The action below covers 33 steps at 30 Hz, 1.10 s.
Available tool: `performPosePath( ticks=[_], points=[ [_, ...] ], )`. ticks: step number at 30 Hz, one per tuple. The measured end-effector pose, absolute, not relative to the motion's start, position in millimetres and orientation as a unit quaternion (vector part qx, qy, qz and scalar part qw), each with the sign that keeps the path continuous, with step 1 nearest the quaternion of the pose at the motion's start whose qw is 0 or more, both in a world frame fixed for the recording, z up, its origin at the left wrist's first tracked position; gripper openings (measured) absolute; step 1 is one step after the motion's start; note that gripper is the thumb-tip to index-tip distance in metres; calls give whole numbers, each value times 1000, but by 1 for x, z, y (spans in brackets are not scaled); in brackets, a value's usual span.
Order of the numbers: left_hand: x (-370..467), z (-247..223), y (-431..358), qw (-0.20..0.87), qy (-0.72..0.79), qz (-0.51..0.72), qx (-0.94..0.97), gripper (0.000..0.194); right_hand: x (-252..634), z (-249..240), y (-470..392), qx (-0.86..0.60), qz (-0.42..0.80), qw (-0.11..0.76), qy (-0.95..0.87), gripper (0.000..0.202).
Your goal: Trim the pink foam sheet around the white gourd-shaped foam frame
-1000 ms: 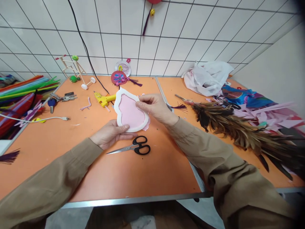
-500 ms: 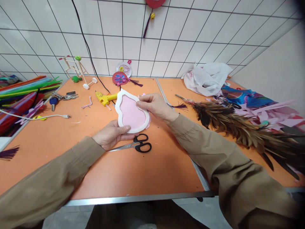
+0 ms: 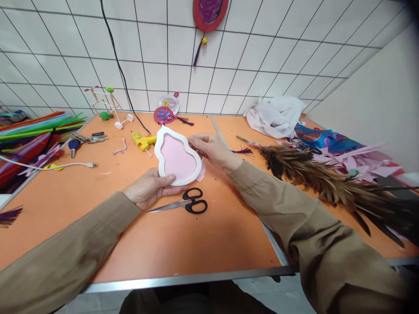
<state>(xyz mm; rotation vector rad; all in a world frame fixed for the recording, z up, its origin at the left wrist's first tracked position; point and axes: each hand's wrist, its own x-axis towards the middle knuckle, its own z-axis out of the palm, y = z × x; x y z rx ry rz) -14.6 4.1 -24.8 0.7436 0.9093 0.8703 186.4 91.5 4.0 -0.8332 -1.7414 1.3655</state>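
A gourd-shaped white frame with a pink backing is held tilted up above the table. My left hand is closed on its lower left edge, thumb on the front and fingers underneath. My right hand pinches at its upper right edge, with the fingertips partly hidden behind it. A piece of pink sheet shows behind its lower right side. Just below lies a pair of scissors with black handles, blades pointing left. The yellow glue gun rests beyond the frame's left side.
Keys, a white cable and coloured pipe cleaners are at the left. A small stick tricycle and round ornaments stand near the tiled wall. A feather duster and white plastic bag lie right.
My right thumb has slid from the frame's front to its edge. The camera view has tilted slightly up, showing more of the hanging red ornament. My left hand keeps its hold.
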Motion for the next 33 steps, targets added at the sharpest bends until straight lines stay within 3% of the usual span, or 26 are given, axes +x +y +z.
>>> performPosePath(
  ticks=[4, 11, 24, 33],
  points=[
    [-16, -20, 4, 741, 407, 414, 337, 16, 194, 11, 96, -324, 529, 340, -707, 47],
    [-19, -21, 7, 735, 404, 422, 343, 18, 198, 14, 96, -330, 506, 319, -730, 20],
    [-19, -20, 8, 725, 420, 413, 357, 12, 194, 13, 91, -341, 494, 338, -725, 16],
    [-16, -23, 2, 714, 395, 465, 343, 25, 188, 12, 81, -340, 452, 403, -719, 17]
  ],
)
